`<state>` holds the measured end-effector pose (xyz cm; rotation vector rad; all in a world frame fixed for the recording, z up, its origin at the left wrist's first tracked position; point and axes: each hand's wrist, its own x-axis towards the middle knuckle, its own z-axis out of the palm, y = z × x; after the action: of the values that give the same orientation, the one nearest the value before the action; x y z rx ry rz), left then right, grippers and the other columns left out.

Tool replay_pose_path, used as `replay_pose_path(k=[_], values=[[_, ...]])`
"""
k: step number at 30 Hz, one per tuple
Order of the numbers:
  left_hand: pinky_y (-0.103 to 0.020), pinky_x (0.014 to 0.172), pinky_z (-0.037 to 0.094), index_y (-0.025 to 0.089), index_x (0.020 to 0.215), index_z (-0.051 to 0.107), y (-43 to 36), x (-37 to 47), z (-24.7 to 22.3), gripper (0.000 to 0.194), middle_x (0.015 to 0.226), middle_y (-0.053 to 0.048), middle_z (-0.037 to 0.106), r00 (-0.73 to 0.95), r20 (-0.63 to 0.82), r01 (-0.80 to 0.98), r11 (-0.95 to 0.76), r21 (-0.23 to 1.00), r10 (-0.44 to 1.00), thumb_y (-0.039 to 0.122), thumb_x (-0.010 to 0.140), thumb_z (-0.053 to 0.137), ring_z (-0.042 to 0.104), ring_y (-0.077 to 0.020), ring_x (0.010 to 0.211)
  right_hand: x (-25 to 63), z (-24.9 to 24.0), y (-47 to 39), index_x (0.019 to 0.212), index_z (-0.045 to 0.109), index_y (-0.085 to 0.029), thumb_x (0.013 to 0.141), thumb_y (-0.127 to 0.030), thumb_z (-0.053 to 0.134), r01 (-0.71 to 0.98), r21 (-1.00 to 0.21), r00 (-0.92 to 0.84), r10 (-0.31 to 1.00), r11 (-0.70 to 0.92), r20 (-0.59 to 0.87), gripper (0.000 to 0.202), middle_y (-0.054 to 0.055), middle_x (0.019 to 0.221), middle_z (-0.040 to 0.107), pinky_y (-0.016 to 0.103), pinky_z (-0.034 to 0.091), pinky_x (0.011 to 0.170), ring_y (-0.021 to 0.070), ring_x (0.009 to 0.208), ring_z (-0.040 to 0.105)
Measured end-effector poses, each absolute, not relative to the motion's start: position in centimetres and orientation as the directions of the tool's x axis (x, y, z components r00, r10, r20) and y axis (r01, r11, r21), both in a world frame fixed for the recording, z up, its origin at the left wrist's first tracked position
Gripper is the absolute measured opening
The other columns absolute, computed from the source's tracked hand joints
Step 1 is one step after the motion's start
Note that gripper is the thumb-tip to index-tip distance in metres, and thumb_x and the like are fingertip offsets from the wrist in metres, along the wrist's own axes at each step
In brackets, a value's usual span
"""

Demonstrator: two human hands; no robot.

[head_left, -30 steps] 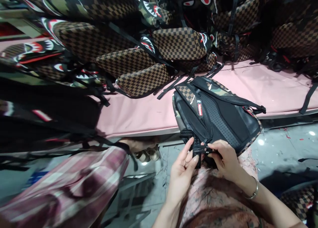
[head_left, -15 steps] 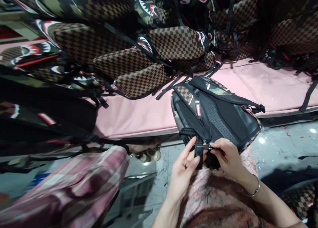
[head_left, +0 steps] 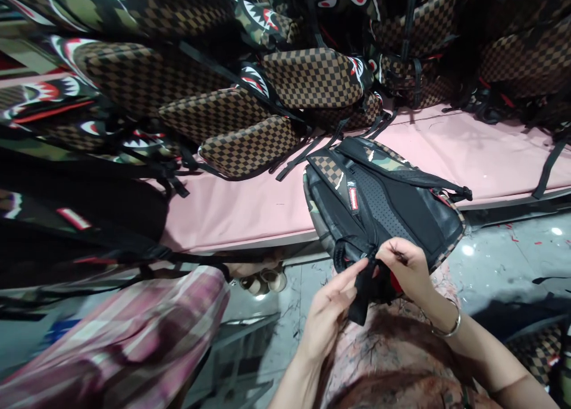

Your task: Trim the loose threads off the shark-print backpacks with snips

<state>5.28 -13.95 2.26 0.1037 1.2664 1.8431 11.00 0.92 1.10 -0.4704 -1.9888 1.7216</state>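
Black strap [head_left: 359,302] apparently underwent handling: left hand [head_left: 329,311] clamped it; right hand [head_left: 411,273] pinched, contents unclear; steady hold seemed needed.

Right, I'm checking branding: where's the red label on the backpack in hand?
In the head view, right of centre: the red label sits on a shoulder strap of the backpack, below the brown checkered patch and above the left hand.

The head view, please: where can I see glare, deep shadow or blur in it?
In the head view, bright glare spots mark the floor at right; in that head view, shadow darkens the checkered bags at upper right; also in the head view, the plaid cloth at lower left looks soft, and the black strap loses detail, dark on dark.
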Motion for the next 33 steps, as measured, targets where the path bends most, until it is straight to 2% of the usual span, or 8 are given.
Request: replay_pose_path(k=[2, 6, 15, 19, 21, 25, 29, 33], values=[[-0.037, 0.093, 0.042, 0.016, 0.115, 0.06, -13.9, 5.2, 2.7, 0.049, 0.108, -0.012, 0.066, -0.628, -0.383, -0.61, -0.123, 0.782, 0.678, 0.018, 0.066, 0.063, 0.057, -0.0289, 0.106, 11.2, 1.0, 1.0, 0.078, 0.065, -0.02, 0.079, -0.025, 0.051, -0.126, -0.969, -0.884, 0.42, 0.213, 0.208, 0.015, 0.0, 0.065, 0.059, 0.025, 0.042, 0.057, 0.0133, 0.06, 0.054], [-0.037, 0.087, 0.047, 0.019, 0.123, 0.053, -14.1, 4.8, 2.7, 0.062, 0.114, -0.011, 0.063, -0.591, -0.377, -0.619, -0.101, 0.779, 0.714, 0.013, 0.062, 0.059, 0.058, -0.0297, 0.104, 12.0, 0.6, 1.1, 0.114, 0.057, -0.023, 0.077, -0.017, 0.042, -0.29, -0.859, -0.905, 0.171, 0.422, 0.389, 0.041, 0.0, 0.069, 0.061, 0.026, 0.039, 0.058, 0.013, 0.058, 0.052], [-0.039, 0.09, 0.044, 0.022, 0.126, 0.05, -14.5, 4.6, 0.8, 0.057, 0.12, -0.012, 0.059, -0.579, -0.334, -0.54, -0.044, 0.84, 0.744, 0.033, 0.072, 0.065, 0.058, -0.0278, 0.103, 11.7, 0.8, 2.0, 0.111, 0.057, -0.021, 0.075, -0.01, 0.04, -0.359, -0.719, -0.884, 0.028, 0.596, 0.466, 0.041, 0.001, 0.068, 0.058, 0.026, 0.034, 0.058, 0.014, 0.061, 0.048], [-0.035, 0.083, 0.047, 0.019, 0.095, 0.069, -13.9, 4.9, 0.3, 0.027, 0.093, -0.009, 0.069, -0.728, -0.251, -0.199, 0.155, 0.968, 0.637, 0.033, 0.073, 0.063, 0.061, -0.023, 0.087, 11.1, 0.7, 0.7, 0.072, 0.057, -0.018, 0.077, -0.019, 0.049, -0.176, -0.931, -0.9, 0.33, 0.321, 0.284, 0.01, -0.003, 0.058, 0.051, 0.023, 0.032, 0.053, 0.0109, 0.055, 0.045], [-0.033, 0.082, 0.046, 0.019, 0.08, 0.071, -13.5, 4.9, 0.3, 0.017, 0.089, -0.008, 0.067, -0.793, -0.124, -0.026, 0.17, 0.985, 0.597, 0.032, 0.074, 0.062, 0.059, -0.0214, 0.087, 10.6, 0.5, -0.2, 0.061, 0.045, -0.018, 0.079, -0.029, 0.052, -0.023, -0.999, -0.886, 0.462, 0.024, 0.031, 0.022, -0.005, 0.054, 0.04, 0.021, 0.029, 0.048, 0.0087, 0.049, 0.037], [-0.03, 0.082, 0.044, 0.018, 0.073, 0.069, -13.3, 4.7, 0.8, 0.014, 0.092, -0.007, 0.062, -0.862, 0.016, 0.117, 0.167, 0.979, 0.507, 0.03, 0.074, 0.061, 0.056, -0.0195, 0.089, 10.3, 0.2, -1.0, 0.068, 0.042, -0.019, 0.08, -0.04, 0.051, 0.126, -0.953, -0.871, 0.429, -0.277, -0.24, 0.026, -0.007, 0.055, 0.034, 0.02, 0.03, 0.045, 0.0077, 0.047, 0.033], [-0.025, 0.067, 0.042, 0.016, 0.069, 0.064, -13.8, 4.2, 1.3, 0.017, 0.072, -0.003, 0.058, -0.883, -0.082, 0.038, 0.244, 0.969, 0.463, 0.032, 0.075, 0.06, 0.053, -0.015, 0.07, 11.3, 0.1, 0.2, 0.099, 0.05, -0.019, 0.084, -0.034, 0.049, 0.02, -0.991, -0.86, 0.509, 0.131, 0.05, 0.02, 0.001, 0.081, 0.055, 0.026, 0.041, 0.066, 0.0136, 0.072, 0.052], [-0.023, 0.059, 0.038, 0.016, 0.07, 0.064, -14.0, 4.0, 1.2, 0.021, 0.066, 0.0, 0.052, -0.882, -0.156, -0.034, 0.271, 0.962, 0.445, 0.035, 0.075, 0.059, 0.047, -0.0122, 0.063, 12.5, -0.3, 1.6, 0.107, 0.051, -0.021, 0.087, -0.022, 0.046, -0.156, -0.757, -0.774, 0.398, 0.634, 0.493, 0.021, 0.005, 0.091, 0.059, 0.032, 0.041, 0.075, 0.0176, 0.084, 0.054]])
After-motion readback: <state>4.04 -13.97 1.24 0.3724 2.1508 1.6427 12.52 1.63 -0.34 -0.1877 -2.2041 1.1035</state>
